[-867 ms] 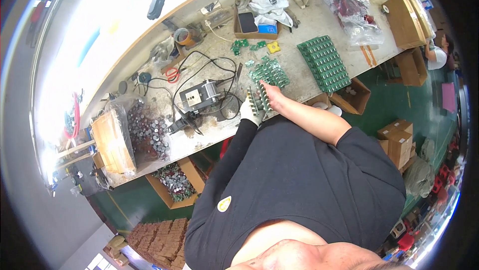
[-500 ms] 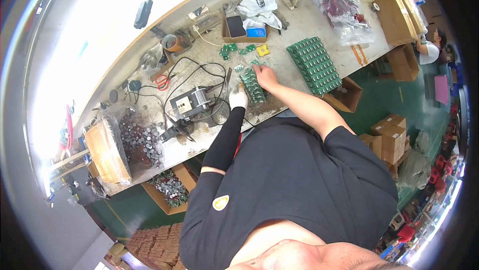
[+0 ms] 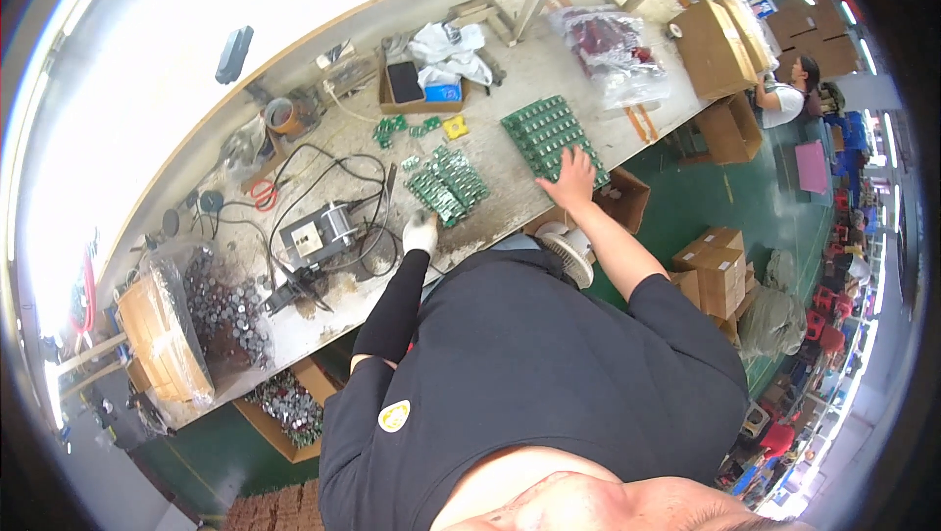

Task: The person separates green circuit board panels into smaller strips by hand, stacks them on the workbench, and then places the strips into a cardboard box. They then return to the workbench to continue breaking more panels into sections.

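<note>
My right hand point(image 3: 573, 180), bare, lies with fingers spread on the near edge of a stack of green circuit board panels point(image 3: 544, 129) dotted with small silvery parts. My left hand point(image 3: 420, 234) wears a whitish glove and rests on the table beside the near left corner of a smaller group of green circuit boards point(image 3: 449, 184). Its fingers are too small and partly hidden to show whether they grip anything. A few loose green boards point(image 3: 390, 129) and a yellow square piece point(image 3: 455, 127) lie beyond that group.
A soldering-type device with a wire spool point(image 3: 319, 235) and tangled cables sits left, near red-handled scissors point(image 3: 263, 195). Round metal parts point(image 3: 225, 305) are heaped further left. An open box point(image 3: 461, 102) holds a phone and cloth. A bagged bundle point(image 3: 608, 55) and cartons point(image 3: 716, 50) stand right.
My right hand has left the smaller board group and moved right onto the large stack. My left hand has drawn back to that group's near corner. The whole view has shifted.
</note>
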{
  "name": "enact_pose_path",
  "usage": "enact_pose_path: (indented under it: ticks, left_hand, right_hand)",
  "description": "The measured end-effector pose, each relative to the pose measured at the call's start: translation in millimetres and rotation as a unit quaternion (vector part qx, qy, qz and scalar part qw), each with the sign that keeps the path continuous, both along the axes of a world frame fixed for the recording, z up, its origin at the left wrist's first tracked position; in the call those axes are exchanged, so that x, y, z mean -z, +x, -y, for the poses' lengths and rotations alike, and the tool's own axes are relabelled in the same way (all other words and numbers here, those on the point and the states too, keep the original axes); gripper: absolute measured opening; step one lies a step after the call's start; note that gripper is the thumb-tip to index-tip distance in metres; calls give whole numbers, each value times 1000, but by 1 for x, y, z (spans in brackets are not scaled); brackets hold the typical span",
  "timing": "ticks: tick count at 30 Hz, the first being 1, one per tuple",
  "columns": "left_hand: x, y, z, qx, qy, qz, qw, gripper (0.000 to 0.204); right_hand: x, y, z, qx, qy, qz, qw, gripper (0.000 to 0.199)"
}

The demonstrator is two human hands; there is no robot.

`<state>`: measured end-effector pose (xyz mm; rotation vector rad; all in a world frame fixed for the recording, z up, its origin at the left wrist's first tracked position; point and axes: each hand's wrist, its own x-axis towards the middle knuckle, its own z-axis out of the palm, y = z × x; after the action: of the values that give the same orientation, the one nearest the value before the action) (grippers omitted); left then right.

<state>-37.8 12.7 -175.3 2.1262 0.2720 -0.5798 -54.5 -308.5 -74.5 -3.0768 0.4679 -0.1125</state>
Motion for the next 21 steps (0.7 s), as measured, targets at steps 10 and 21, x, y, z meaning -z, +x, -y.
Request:
enact_pose_path:
  ticks: [10,21]
  left_hand:
    - [25,-70,-37,-157,-106,-14,982,28]
    - [-123,-50,-16,-136,-699,-306,631,86]
  right_hand:
    - [-11,9,23,-29,69,-40,996,68]
    - [-124,-6,-73,-341,160,90,922,70]
